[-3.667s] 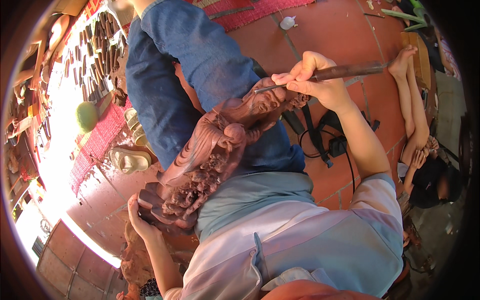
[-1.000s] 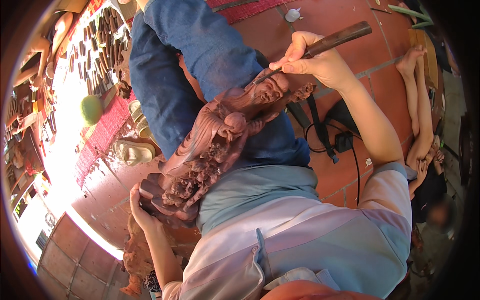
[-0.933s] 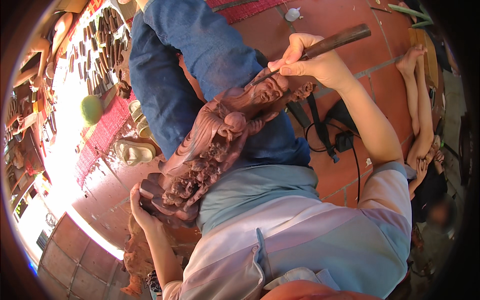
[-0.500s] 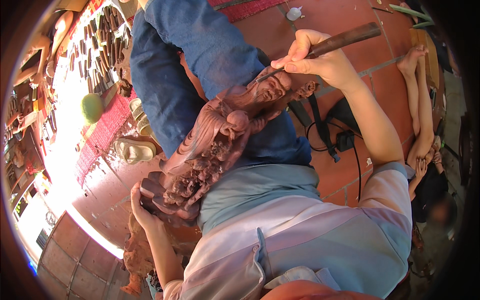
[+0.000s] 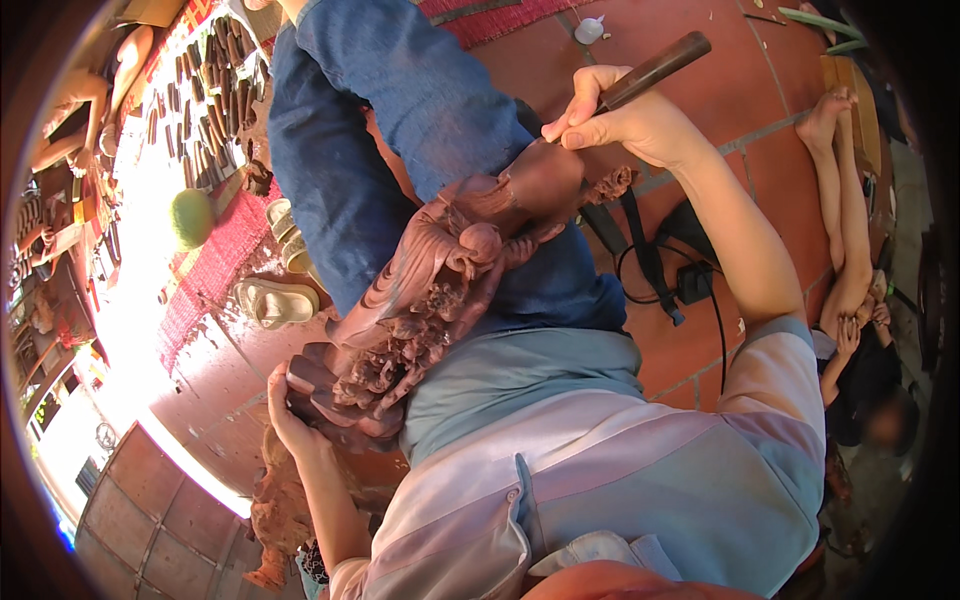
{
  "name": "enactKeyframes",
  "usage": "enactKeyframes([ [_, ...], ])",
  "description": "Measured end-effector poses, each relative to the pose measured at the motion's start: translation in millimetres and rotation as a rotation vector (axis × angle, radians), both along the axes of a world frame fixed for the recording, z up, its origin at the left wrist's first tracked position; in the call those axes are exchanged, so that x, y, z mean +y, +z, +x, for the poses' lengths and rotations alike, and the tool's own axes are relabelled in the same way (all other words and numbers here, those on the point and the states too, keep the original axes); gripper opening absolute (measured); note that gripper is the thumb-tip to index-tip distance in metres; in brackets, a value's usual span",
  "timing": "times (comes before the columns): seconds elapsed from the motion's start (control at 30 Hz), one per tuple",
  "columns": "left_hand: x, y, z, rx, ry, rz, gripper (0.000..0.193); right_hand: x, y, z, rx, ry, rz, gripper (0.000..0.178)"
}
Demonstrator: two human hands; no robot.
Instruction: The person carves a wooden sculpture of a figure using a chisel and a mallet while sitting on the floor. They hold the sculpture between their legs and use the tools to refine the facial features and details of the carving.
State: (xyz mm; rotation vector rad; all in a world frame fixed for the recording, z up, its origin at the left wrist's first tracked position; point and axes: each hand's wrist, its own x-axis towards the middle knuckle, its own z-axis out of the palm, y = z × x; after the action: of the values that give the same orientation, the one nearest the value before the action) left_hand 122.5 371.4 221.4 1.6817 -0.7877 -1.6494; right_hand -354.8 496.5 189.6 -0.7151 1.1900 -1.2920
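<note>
The reddish tiled floor (image 5: 735, 80) spreads under everything, bent toward the rim of the view. Over it sit the person's pale striped shirt (image 5: 620, 470) and the legs in blue jeans (image 5: 420, 110), knees raised. A reddish-brown carved wooden figure (image 5: 400, 290) lies aslant across the lap, its base at the lower left near the shirt, its head end at the upper right over the thigh; the head end is too smeared to read. At the right edge another person (image 5: 825, 190) sits with bare legs drawn up, hands at the shin. To the upper left, many dark-handled tools (image 5: 218, 85) lie in loose rows in bright glare, and a strip of red woven mat (image 5: 215, 265) runs nearby. The left hand (image 5: 295, 420) cups the base of the figure, palm against its end; some fingers are hidden, so how tightly they press cannot be told. The right hand (image 5: 635, 120) is just beside the head end, thumb and fingers drawn together on a slim carving tool (image 5: 660, 70) whose dark handle rises past the knuckles; its working tip cannot be made out. Pale sandals (image 5: 278, 303) lie near the jeans, a rounded green object (image 5: 192, 219) beside the mat, a black adapter (image 5: 692, 283) beyond the figure, and a small white item (image 5: 590, 30) on the tiles.
</note>
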Motion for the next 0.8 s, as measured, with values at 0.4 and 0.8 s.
enactKeyframes([
  [0.4,0.4,2.0,-6.3,-0.033,-0.075,-0.053,0.021,2.0,0.0,0.2,0.023,-0.057,-0.136,0.020],
  [0.8,-2.6,-2.1,-2.4,-0.034,-0.012,-0.024,0.021,2.5,-4.2,0.0,-0.139,0.037,-0.070,0.020],
])
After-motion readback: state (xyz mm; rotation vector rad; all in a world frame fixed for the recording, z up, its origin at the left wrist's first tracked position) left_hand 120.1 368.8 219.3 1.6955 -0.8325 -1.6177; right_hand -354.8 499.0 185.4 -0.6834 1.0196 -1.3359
